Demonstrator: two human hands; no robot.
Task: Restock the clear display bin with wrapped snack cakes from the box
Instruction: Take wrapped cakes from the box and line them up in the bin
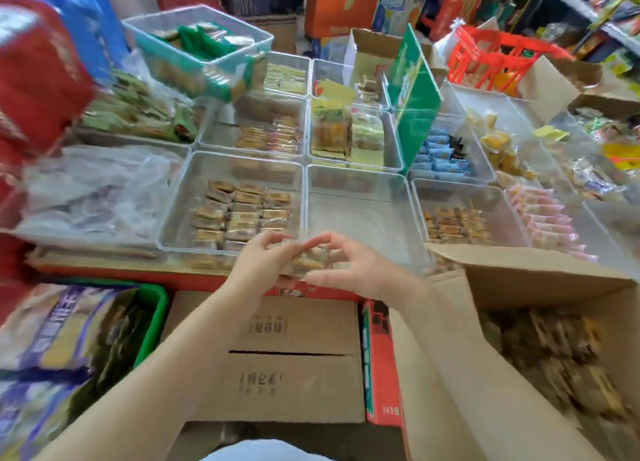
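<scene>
Cakes (309,259), a small wrapped stack, sit pinched between my two hands at the middle of the frame, just over the near rim of the clear bin (363,218). My left hand (264,260) curls its fingers round the stack's left end; my right hand (349,266) grips the right end with thumb and bent fingers. The open box (540,349) stands at lower right, its blurred brown packets showing inside. A closed carton (294,353) lies below my wrists.
</scene>
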